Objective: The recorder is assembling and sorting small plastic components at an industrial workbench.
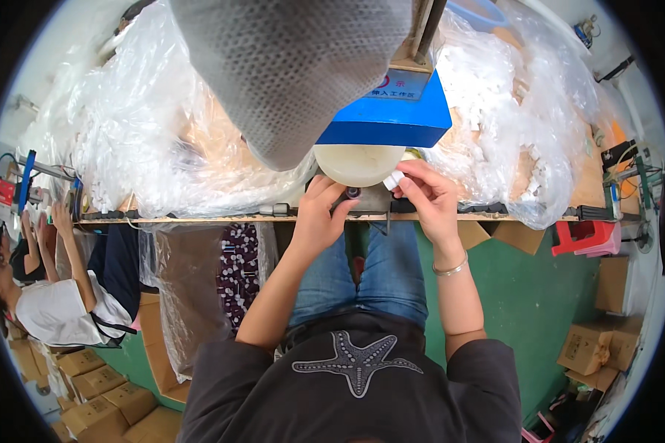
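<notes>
Under the blue machine head [399, 114] and its pale round disc [358, 164], both my hands work at the bench edge. My left hand [321, 214] is closed, thumb and fingers around a small dark round part [353, 193] that shows a ring-like end. Just to the right, my right hand [428, 193] pinches a small white plastic piece [394, 180] between thumb and fingertips. The two parts are apart. Part of the left fingertips is hidden beneath the disc.
Clear plastic sheeting [133, 111] with white pieces covers the bench on both sides; more white pieces [488, 81] lie right. A grey perforated cloth [295, 66] hangs in front. Below left stands a carton of dark parts [240, 273]. Another person [59, 303] sits far left.
</notes>
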A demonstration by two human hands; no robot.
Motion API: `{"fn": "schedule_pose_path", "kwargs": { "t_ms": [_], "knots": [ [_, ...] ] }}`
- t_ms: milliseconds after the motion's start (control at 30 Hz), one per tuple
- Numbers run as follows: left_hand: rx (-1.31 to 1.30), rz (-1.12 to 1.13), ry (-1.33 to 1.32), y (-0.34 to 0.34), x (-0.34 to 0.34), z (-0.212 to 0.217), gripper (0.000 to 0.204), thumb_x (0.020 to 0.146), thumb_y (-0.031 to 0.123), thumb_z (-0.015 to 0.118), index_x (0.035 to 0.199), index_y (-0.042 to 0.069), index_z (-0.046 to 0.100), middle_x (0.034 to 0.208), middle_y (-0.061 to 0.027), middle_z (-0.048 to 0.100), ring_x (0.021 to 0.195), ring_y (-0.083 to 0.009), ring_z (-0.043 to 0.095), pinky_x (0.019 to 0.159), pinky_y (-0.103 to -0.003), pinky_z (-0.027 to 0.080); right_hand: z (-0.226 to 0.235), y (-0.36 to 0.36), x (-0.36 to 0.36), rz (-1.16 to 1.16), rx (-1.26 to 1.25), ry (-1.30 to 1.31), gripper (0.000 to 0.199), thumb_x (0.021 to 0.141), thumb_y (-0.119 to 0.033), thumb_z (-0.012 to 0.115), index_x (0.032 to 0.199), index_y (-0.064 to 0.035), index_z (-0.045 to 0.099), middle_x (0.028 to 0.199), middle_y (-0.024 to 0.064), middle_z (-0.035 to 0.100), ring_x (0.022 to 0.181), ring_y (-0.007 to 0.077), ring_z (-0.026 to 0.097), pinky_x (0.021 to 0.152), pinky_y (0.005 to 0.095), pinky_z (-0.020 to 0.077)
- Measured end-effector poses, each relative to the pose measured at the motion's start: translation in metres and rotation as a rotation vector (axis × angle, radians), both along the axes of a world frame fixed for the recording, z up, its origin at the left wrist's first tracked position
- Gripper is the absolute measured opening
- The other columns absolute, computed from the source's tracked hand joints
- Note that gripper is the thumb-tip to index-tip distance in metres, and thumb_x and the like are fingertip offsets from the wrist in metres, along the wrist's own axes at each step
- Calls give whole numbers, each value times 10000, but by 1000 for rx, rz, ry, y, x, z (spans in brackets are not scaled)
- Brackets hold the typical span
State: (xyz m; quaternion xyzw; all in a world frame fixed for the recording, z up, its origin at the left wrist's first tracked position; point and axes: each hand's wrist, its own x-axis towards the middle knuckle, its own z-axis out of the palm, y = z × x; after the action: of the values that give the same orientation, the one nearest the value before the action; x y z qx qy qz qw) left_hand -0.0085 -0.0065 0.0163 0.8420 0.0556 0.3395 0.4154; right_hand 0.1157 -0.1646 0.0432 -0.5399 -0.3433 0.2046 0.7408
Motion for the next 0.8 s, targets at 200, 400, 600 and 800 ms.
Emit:
{"fn": "schedule_pose_path", "kwargs": {
  "t_ms": [200, 400, 600, 800],
  "knots": [
    [-83, -12, 2, 2, 1, -7, 292, 746, -7, 686, 1034, 14, 644, 956, -124, 635, 853, -310, 564, 673, -372, 477, -13, -4, -1, 3, 4, 65, 233, 904, 12, 585, 1128, 39, 644, 1106, 121, 641, 778, 111, 605, 700, 234, 500],
    [-87, -18, 12, 0, 0, -3, 289, 750, -9, 685, 1034, 8, 638, 918, -132, 632, 832, -317, 564, 665, -376, 474, -16, -4, -6, -52, 35, 123, 242, 902, 5, 602, 1140, 43, 624, 1029, 88, 665, 799, 80, 608, 695, 203, 497],
    [-96, -40, 67, 5, 1, -2, 300, 736, -25, 681, 1031, -6, 629, 909, -130, 628, 821, -316, 553, 702, -390, 471, -21, -4, -4, -51, 109, 94, 245, 895, 12, 608, 1137, 45, 622, 1038, 103, 672, 812, 86, 614, 695, 207, 500],
    [12, -36, -7, 3, 1, 0, 274, 735, -32, 674, 1002, -6, 623, 895, -133, 624, 825, -315, 556, 719, -381, 475, -20, -4, -8, -97, 104, 77, 233, 905, -10, 606, 1129, 51, 625, 1038, 110, 670, 783, 86, 594, 692, 214, 491]
  ]
}}
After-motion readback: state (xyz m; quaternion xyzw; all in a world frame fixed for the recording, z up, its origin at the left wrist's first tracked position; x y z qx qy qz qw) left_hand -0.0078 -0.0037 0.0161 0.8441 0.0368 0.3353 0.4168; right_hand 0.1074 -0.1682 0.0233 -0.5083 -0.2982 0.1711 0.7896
